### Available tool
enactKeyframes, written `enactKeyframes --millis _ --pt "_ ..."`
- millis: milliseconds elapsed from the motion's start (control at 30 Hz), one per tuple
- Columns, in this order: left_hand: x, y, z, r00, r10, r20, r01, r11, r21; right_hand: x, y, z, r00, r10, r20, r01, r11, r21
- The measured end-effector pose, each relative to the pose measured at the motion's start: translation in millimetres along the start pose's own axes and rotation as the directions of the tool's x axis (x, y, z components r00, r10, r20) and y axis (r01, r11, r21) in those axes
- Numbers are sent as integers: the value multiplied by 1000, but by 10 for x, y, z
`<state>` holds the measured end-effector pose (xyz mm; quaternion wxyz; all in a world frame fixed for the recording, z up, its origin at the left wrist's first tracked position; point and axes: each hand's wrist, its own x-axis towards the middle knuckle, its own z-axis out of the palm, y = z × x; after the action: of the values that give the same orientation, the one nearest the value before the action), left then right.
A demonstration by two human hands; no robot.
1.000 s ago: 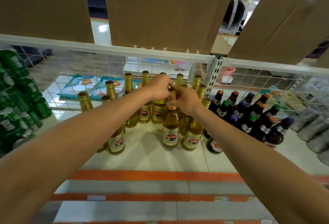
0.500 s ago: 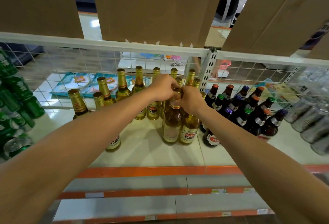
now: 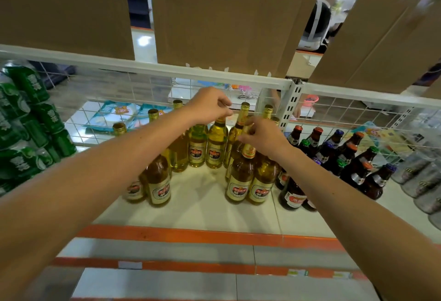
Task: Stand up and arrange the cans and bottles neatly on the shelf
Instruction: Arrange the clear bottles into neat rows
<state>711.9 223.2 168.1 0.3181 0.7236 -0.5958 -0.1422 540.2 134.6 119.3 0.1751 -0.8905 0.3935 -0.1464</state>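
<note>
At centre frame, the left hand (image 3: 210, 106) pinches the cap of a back-row golden glass beer bottle (image 3: 216, 143). The right hand (image 3: 263, 137) grips the neck of a front-row golden bottle (image 3: 239, 179) standing on the white shelf (image 3: 202, 205).

Shelf (image 3: 205, 205): lay under the upper shelf (image 3: 148, 67) and bore every group below.
Boxes (image 3: 214, 14): stood side by side on the upper shelf.
Mesh (image 3: 95, 114): ran along the back, behind the goods.
Cans (image 3: 26, 121): stacked at the far left.
Tall bottles (image 3: 198, 147): upright in the middle, a row at the back, one pair front left, another front right, with bare shelf between the pairs.
Short bottles (image 3: 353, 162): clustered upright, just right of the front-right pair.
Wrapped packs (image 3: 424, 181): far right.
Left hand (image 3: 210, 104): over the top of a back-row bottle (image 3: 217, 143).
Right hand (image 3: 262, 133): round the neck of a front-right bottle (image 3: 239, 181), right of and before the left hand.
</note>
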Motion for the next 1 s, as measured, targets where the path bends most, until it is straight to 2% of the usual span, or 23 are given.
enactKeyframes --millis 100,233,433,667,833,1000 --pt "-159 -178 -388 997 -28 -78 31 999 32 126 -195 -95 998 -46 -43 46 999 14" --pt "-458 -465 -698 992 -73 -99 82 993 84 324 -426 -123 994 -73 -78 73 997 -4" --pt "-804 -797 -736 977 -188 99 155 948 277 746 -617 -8 995 -91 -35 85 986 -140" --pt "-884 -1010 -651 965 -252 68 215 915 341 1214 -606 286 995 -75 63 89 962 -258" --pt "-891 -1089 -664 924 -379 55 350 894 279 1369 -461 372 996 -62 58 77 946 -314" --pt "-874 -1091 -600 927 -374 -1 364 901 237 1453 -385 338 992 -102 78 118 962 -248"
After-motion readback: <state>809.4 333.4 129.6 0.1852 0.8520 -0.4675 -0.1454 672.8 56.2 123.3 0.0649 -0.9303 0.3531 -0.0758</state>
